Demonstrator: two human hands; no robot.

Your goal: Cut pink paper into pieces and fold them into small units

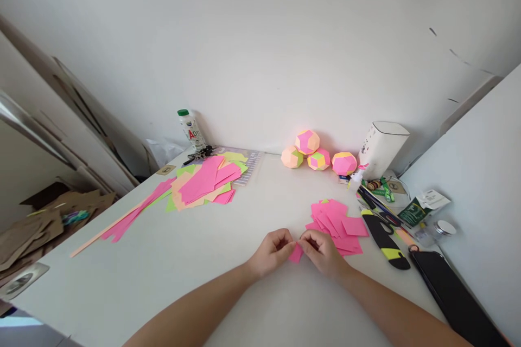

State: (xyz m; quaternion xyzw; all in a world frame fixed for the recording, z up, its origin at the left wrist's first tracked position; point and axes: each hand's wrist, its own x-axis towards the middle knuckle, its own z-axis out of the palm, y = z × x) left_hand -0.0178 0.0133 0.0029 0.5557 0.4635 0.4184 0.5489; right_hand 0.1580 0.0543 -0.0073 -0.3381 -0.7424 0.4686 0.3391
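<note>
Between my two hands is a small pink piece of paper (296, 254), its lower part showing below my fingertips. My left hand (273, 252) pinches its left side with thumb and forefinger. On the other side, my right hand (319, 252) pinches the paper's upper right edge. The fingers hide the top of the piece, so I cannot tell how it is folded. Just behind my right hand lies a loose pile of pink paper pieces (334, 222), partly covered by that hand.
Several multicoloured paper balls (307, 142) rest against the wall. Coloured sheets (203, 181) overlap a clear ruler (253, 167) at the left, near paper strips (136, 214) and a white bottle (192, 130). Rightward lie a black-and-yellow cutter (385, 238), a black phone-like slab (456, 293) and a white container (382, 149).
</note>
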